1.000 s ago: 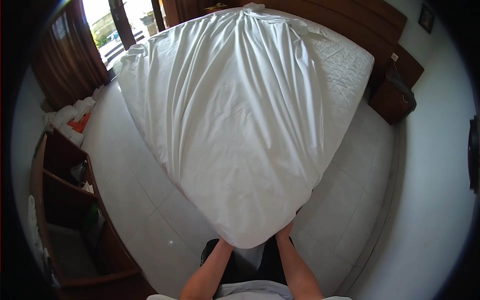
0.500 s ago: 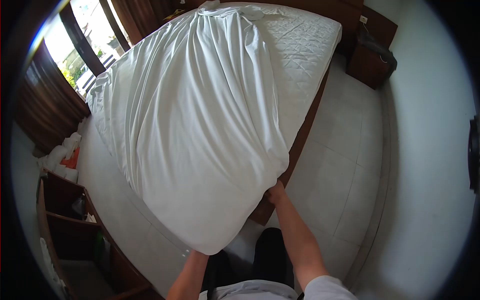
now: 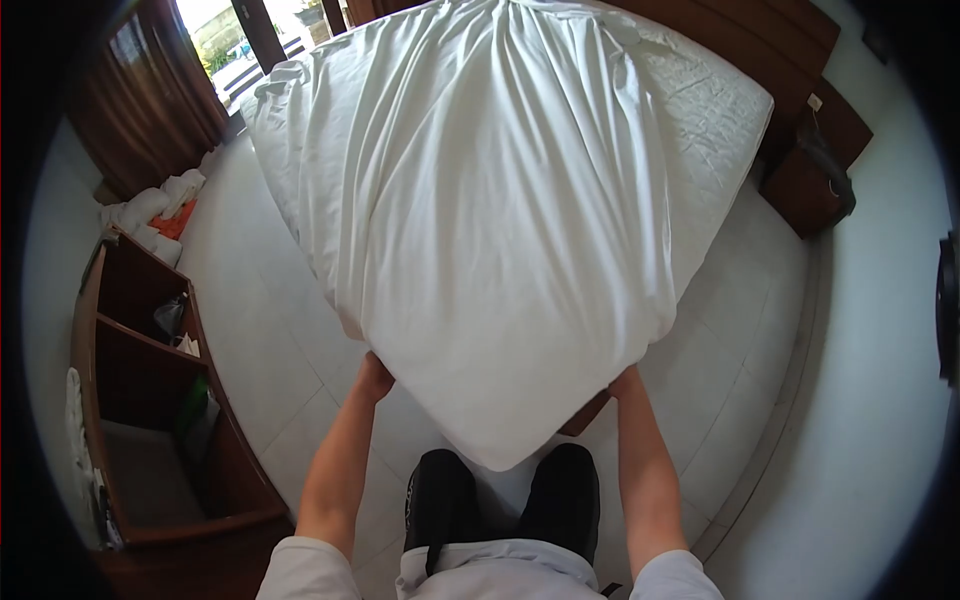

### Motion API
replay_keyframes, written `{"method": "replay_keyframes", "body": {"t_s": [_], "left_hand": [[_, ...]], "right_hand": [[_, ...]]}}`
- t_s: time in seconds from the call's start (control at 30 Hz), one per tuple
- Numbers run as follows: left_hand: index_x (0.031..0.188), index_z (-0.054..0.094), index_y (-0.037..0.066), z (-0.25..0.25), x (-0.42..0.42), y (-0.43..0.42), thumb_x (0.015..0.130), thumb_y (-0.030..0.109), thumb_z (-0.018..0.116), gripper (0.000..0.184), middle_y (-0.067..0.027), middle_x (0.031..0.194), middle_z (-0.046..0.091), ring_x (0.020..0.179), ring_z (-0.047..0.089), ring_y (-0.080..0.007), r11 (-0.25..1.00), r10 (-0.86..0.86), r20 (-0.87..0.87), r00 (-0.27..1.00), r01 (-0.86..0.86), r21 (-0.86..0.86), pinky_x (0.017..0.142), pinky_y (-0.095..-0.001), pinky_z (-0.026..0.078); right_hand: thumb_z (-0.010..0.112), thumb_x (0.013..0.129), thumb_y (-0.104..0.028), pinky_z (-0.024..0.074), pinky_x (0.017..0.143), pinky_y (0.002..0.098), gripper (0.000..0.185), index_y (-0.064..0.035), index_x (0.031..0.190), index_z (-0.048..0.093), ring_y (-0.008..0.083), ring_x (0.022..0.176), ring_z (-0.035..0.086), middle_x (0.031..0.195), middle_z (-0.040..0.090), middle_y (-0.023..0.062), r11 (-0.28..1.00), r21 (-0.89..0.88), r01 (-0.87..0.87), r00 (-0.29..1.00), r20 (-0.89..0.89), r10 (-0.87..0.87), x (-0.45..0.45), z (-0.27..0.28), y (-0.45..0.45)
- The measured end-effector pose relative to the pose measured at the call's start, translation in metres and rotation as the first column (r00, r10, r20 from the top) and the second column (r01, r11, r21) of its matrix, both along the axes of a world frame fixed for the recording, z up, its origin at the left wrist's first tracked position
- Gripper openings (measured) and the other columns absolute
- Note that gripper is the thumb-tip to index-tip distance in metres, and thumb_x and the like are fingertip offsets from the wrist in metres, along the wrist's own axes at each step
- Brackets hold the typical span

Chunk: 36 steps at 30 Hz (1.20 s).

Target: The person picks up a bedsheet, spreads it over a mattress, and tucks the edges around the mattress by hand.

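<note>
A white bed sheet [image 3: 510,240] lies in long folds over the mattress [image 3: 715,105] and wraps around its near corner. At the sheet's left lower edge is my left hand [image 3: 376,378], its fingers tucked partly under the cloth and closed on the edge. My right hand [image 3: 624,381] grips the sheet's edge on the other side of the corner, its fingertips hidden beneath. Quilted mattress surface shows uncovered at the far right.
An open wooden shelf unit [image 3: 190,455] stands at left on the tiled floor [image 3: 265,290]. White and orange bundles [image 3: 160,215] lie by the brown curtain [image 3: 160,100]. A bedside cabinet [image 3: 800,190] stands by the right wall, beside the headboard [image 3: 760,35].
My left hand has moved from the corner's tip up along the left edge. My right hand stays at the right edge. The view has shifted, and the bed appears farther right.
</note>
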<state>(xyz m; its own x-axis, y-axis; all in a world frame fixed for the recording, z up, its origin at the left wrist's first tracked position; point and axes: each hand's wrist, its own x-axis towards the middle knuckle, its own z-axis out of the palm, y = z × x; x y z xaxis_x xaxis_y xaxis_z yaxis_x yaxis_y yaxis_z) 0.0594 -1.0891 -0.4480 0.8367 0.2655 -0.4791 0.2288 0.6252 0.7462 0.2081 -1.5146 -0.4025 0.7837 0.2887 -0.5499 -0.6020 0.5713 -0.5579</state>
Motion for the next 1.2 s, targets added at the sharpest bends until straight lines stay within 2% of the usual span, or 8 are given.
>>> {"method": "replay_keyframes", "body": {"t_s": [0.07, 0.1, 0.23, 0.33, 0.4, 0.77, 1.03, 1.2], "left_hand": [[0.123, 0.044, 0.003, 0.018, -0.01, 0.015, 0.092, 0.032, 0.04, 0.043, -0.0102, 0.117, 0.055, 0.103, 0.057, -0.0245, 0.966, -0.109, -0.193, 0.975, 0.149, 0.21, 0.082, -0.0373, 0.049], [0.12, 0.047, 0.003, 0.031, -0.014, 0.025, 0.091, 0.032, 0.041, 0.042, -0.0092, 0.111, 0.058, 0.1, 0.057, -0.0226, 0.866, -0.158, -0.408, 0.899, 0.324, 0.38, 0.082, -0.0354, 0.048], [0.116, 0.048, 0.003, 0.08, -0.015, 0.094, 0.09, 0.044, 0.041, 0.049, -0.0098, 0.103, 0.058, 0.098, 0.055, -0.0207, 0.795, 0.211, 0.016, 0.977, -0.181, 0.579, 0.082, -0.0354, 0.044], [0.118, 0.045, 0.001, 0.151, 0.013, 0.079, 0.089, 0.052, 0.041, 0.059, -0.0143, 0.109, 0.055, 0.099, 0.055, -0.0236, 0.806, 0.229, 0.055, 0.972, -0.22, 0.549, 0.081, -0.0379, 0.045], [0.12, 0.042, 0.0, 0.167, 0.032, 0.072, 0.087, 0.057, 0.043, 0.066, -0.0176, 0.115, 0.051, 0.1, 0.054, -0.0266, 0.811, 0.118, -0.122, 0.985, -0.025, 0.585, 0.082, -0.0404, 0.045], [0.078, 0.06, -0.002, 0.174, 0.04, 0.105, 0.092, 0.039, 0.044, 0.046, -0.0151, 0.064, 0.059, 0.06, 0.056, -0.0285, -0.142, 0.421, -0.031, 0.907, 0.099, 0.985, 0.064, -0.0388, 0.045], [0.105, 0.05, -0.005, 0.161, 0.059, 0.15, 0.09, 0.046, 0.045, 0.054, -0.0086, 0.094, 0.058, 0.07, 0.056, -0.0185, 0.515, 0.497, -0.04, 0.867, -0.257, 0.818, 0.057, -0.0303, 0.045], [0.103, 0.057, -0.002, 0.159, 0.082, 0.133, 0.091, 0.046, 0.043, 0.051, -0.0098, 0.084, 0.061, 0.068, 0.056, -0.0176, 0.419, 0.178, -0.055, 0.982, -0.025, 0.907, 0.061, -0.0309, 0.046]], "right_hand": [[0.057, 0.083, -0.022, 0.049, 0.073, 0.0342, 0.048, -0.0047, 0.127, 0.044, 0.0216, 0.093, 0.058, 0.108, 0.058, 0.0111, 0.858, -0.503, -0.104, 0.97, 0.141, 0.2, -0.005, 0.039, -0.008], [0.054, 0.086, -0.027, 0.0478, 0.081, 0.0339, 0.049, -0.0049, 0.127, 0.042, 0.0207, 0.1, 0.057, 0.113, 0.057, 0.0109, 0.553, -0.827, -0.099, 0.927, 0.125, 0.353, -0.006, 0.058, -0.015], [0.049, 0.088, -0.037, 0.0461, 0.068, 0.0323, 0.039, -0.0026, 0.106, 0.053, 0.0177, 0.079, 0.058, 0.084, 0.062, 0.0101, 0.329, -0.771, 0.545, 0.731, 0.63, 0.264, 0.065, 0.07, -0.081], [0.047, 0.089, -0.039, 0.0462, 0.068, 0.0365, 0.039, -0.0013, 0.097, 0.054, 0.0226, 0.08, 0.06, 0.084, 0.062, 0.0122, 0.256, -0.821, 0.51, 0.775, 0.568, 0.277, 0.082, 0.142, -0.047], [0.047, 0.089, -0.036, 0.0465, 0.071, 0.0405, 0.035, -0.0017, 0.092, 0.053, 0.0298, 0.083, 0.061, 0.087, 0.063, 0.0148, -0.315, -0.856, 0.411, 0.845, 0.227, 0.485, 0.073, 0.183, -0.01], [0.041, 0.088, -0.017, 0.0477, 0.07, 0.0473, 0.018, -0.001, 0.09, 0.05, 0.0367, 0.079, 0.061, 0.082, 0.062, 0.0193, -0.423, -0.663, 0.618, 0.75, 0.335, 0.57, 0.138, 0.163, -0.047], [0.05, 0.087, -0.029, 0.046, 0.068, 0.0445, 0.026, -0.0028, 0.085, 0.049, 0.0347, 0.08, 0.061, 0.084, 0.063, 0.018, -0.256, -0.691, 0.676, 0.708, 0.512, 0.486, 0.152, 0.145, -0.092], [0.05, 0.088, -0.029, 0.0448, 0.067, 0.0455, 0.025, -0.0042, 0.083, 0.05, 0.0369, 0.079, 0.06, 0.08, 0.063, 0.016, -0.172, -0.787, 0.593, 0.629, 0.319, 0.709, 0.149, 0.165, -0.031]]}}
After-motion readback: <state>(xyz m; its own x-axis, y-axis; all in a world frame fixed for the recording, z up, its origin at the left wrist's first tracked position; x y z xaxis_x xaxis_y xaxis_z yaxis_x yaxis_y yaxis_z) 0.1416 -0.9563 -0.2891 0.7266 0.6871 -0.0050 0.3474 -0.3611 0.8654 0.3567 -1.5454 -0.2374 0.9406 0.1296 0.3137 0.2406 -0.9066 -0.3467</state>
